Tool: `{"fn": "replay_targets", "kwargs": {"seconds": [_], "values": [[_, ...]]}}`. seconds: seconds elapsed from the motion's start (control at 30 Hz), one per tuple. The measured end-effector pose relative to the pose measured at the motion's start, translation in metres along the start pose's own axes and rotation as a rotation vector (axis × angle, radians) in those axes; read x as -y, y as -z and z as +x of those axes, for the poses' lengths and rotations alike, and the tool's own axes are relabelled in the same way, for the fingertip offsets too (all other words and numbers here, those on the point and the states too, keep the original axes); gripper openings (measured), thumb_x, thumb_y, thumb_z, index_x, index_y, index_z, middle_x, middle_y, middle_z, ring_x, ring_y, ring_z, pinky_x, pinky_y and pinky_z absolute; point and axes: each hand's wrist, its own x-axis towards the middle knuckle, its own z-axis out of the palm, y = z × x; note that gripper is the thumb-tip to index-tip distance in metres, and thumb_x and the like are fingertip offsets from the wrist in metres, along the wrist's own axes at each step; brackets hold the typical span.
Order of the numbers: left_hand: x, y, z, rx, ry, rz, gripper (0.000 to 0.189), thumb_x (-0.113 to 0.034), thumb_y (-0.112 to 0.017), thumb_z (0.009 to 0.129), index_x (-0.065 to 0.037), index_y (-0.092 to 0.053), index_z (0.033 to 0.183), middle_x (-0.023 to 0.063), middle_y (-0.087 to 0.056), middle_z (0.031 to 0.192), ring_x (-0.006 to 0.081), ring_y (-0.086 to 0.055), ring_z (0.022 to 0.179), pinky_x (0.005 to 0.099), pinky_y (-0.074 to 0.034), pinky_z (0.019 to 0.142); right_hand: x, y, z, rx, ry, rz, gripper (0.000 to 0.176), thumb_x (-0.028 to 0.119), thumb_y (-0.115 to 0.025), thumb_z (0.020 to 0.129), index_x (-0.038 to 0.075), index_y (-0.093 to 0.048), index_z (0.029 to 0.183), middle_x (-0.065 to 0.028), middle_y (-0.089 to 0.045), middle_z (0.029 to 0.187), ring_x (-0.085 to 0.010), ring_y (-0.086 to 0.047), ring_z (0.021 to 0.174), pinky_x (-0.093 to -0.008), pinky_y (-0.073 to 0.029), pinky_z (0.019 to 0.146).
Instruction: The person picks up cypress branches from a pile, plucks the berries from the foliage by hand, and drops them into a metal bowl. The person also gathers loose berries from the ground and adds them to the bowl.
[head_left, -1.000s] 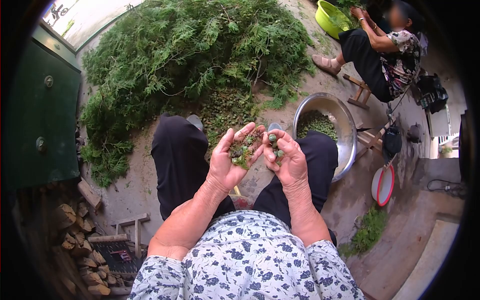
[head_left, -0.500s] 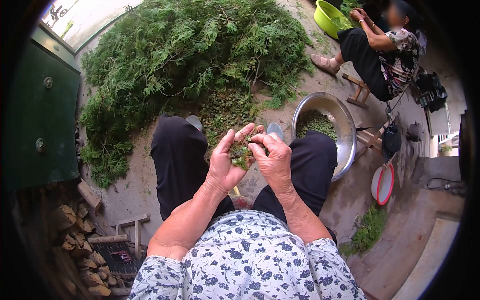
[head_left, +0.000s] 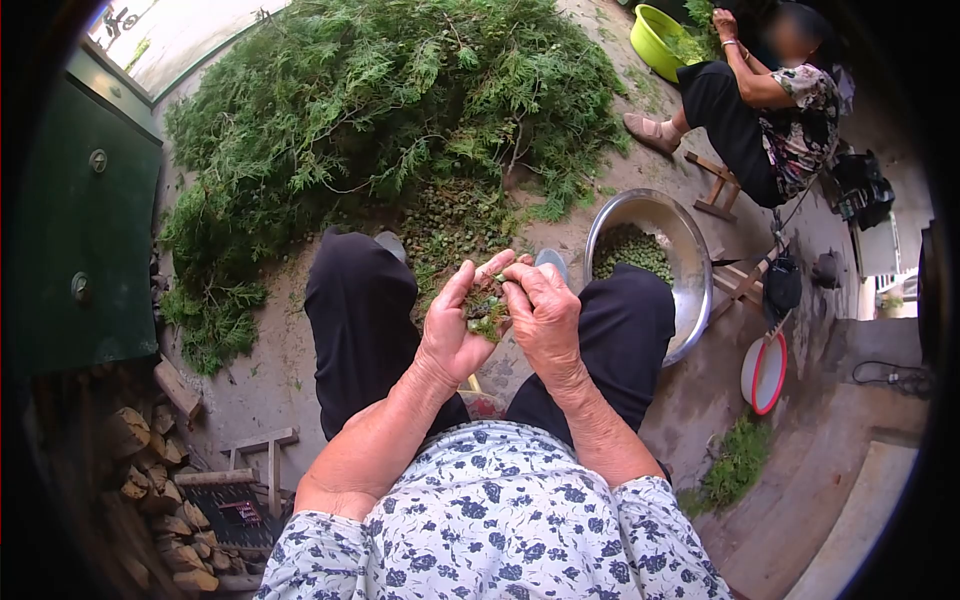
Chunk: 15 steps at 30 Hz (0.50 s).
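Note:
Cupped in my left hand (head_left: 452, 325) is a small clump of green sprigs and bits (head_left: 487, 308). The bent fingers and thumb of my right hand (head_left: 545, 312) pinch at the clump's right edge; what lies between the fingertips is too small to name. Beyond both hands, loose green and brown pieces (head_left: 460, 225) cover the ground in front of a big heap of leafy branches (head_left: 400, 100). A steel basin (head_left: 690, 300) holding small round green pieces (head_left: 635, 252) stands beside my right knee.
At the upper right a person (head_left: 765, 110) sits near a yellow-green basin (head_left: 645, 40), holding a green sprig. A red-rimmed white basin (head_left: 768, 373) is at the right. Split firewood (head_left: 165, 480) and a wooden-framed stool (head_left: 265, 450) are at the lower left.
My right fingers have shifted slightly over the clump, while my left hand stays cupped. The other person's hands have risen a little with the sprig.

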Motion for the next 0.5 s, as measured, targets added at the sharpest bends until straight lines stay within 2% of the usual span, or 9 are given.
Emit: {"fn": "replay_targets", "kwargs": {"seconds": [0.07, 0.4, 0.5], "values": [[0.0004, -0.0011, -0.0006, 0.004, 0.005, -0.016, 0.051, -0.035, -0.033, 0.098, 0.002, -0.039, 0.134, 0.019, -0.044, 0.135, 0.0283, -0.041, 0.126, 0.0399, -0.028, 0.109, 0.0012, 0.0, -0.0002, 0.011, -0.019, 0.002, 0.018, -0.003, -0.064, 0.078, 0.003, -0.064, 0.095, -0.0111, -0.057, 0.081, -0.0223, -0.058, 0.069, -0.031, -0.047, 0.062], [0.0, -0.0015, -0.001, 0.006, 0.002, -0.002, 0.051, -0.034, -0.031, 0.099, 0.002, -0.039, 0.134, 0.0187, -0.043, 0.135, 0.0275, -0.041, 0.127, 0.0397, -0.029, 0.109, 0.0011, -0.0018, 0.0008, 0.023, -0.022, 0.007, 0.017, -0.002, -0.064, 0.078, 0.003, -0.064, 0.094, -0.0112, -0.058, 0.083, -0.0231, -0.059, 0.072, -0.0312, -0.047, 0.064], [0.0003, -0.0001, -0.001, -0.01, 0.001, 0.011, 0.049, -0.035, -0.031, 0.1, 0.001, -0.041, 0.133, 0.0158, -0.046, 0.133, 0.0248, -0.045, 0.122, 0.0381, -0.034, 0.106, 0.0001, -0.0009, 0.0012, 0.021, -0.003, -0.04, 0.016, -0.002, -0.064, 0.078, 0.003, -0.063, 0.093, -0.0111, -0.057, 0.081, -0.0223, -0.058, 0.07, -0.0307, -0.047, 0.063]]}}
